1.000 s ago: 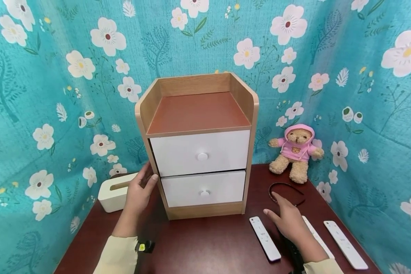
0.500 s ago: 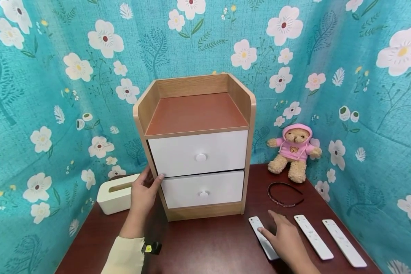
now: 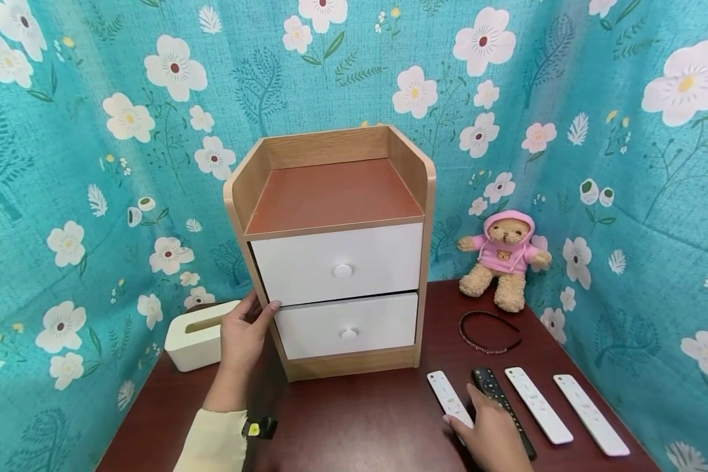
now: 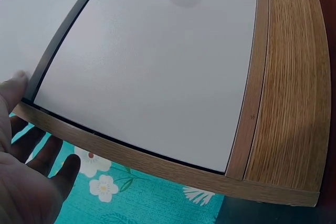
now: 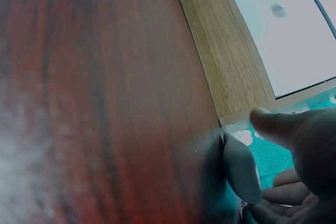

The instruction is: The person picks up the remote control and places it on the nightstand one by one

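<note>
My left hand (image 3: 242,334) rests against the left side of a wooden cabinet (image 3: 351,362) with two white drawers, the upper (image 3: 307,262) and the lower (image 3: 383,321). In the left wrist view its thumb (image 4: 16,85) touches the front edge while the other fingers lie loosely along the outer side. My right hand (image 3: 491,429) is over the leftmost white remote control (image 3: 445,390), thumb at its left edge and fingers on its right. In the right wrist view the remote's rounded end (image 5: 241,169) shows between the spread thumb and the fingers. The hand hides the remote's lower part.
A black remote control (image 3: 490,387) and two more white ones (image 3: 537,403) lie to the right. Behind them are a headband (image 3: 469,337) and a teddy bear (image 3: 504,259) in a pink hoodie. A cream tissue box (image 3: 191,347) stands left of the cabinet, before a floral curtain (image 3: 330,72).
My right hand has drawn back from near the headband and moved left, down over the leftmost white remote, uncovering the black one. My left thumb has settled on the cabinet's front edge.
</note>
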Demonstrator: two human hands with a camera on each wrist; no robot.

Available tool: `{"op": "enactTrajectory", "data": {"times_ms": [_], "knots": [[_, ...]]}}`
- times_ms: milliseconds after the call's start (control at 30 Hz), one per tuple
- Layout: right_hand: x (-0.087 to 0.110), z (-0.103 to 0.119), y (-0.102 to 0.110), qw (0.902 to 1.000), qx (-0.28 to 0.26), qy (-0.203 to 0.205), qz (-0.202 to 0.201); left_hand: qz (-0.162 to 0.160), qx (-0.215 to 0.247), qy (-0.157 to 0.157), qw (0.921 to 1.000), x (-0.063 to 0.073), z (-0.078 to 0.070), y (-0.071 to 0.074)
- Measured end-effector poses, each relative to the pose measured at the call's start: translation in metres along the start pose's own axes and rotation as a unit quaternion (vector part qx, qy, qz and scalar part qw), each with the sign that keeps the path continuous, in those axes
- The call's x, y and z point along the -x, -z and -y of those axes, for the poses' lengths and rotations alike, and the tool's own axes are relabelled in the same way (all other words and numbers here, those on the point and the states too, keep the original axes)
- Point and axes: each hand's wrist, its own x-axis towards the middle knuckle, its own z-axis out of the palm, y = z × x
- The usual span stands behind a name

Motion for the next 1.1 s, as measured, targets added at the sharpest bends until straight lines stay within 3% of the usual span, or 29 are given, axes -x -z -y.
{"op": "enactTrajectory", "data": {"times_ms": [200, 567, 700, 1100], "knots": [[0.001, 0.002, -0.001, 0.9993, -0.005, -0.02, 0.032, -0.013, 0.009, 0.005, 0.9999, 0.001, 0.001, 0.0], [0.007, 0.003, 0.002, 0.9988, 0.048, -0.004, 0.001, -0.016, 0.028, 0.01, 0.9994, 0.001, 0.001, -0.002], [0.008, 0.003, 0.001, 0.9989, 0.046, 0.002, -0.012, -0.018, 0.04, 0.015, 0.9989, 0.001, 0.001, -0.002], [0.01, -0.002, -0.002, 0.9997, 0.014, -0.016, 0.007, -0.014, 0.048, 0.009, 0.9987, 0.0, 0.003, -0.003]]}}
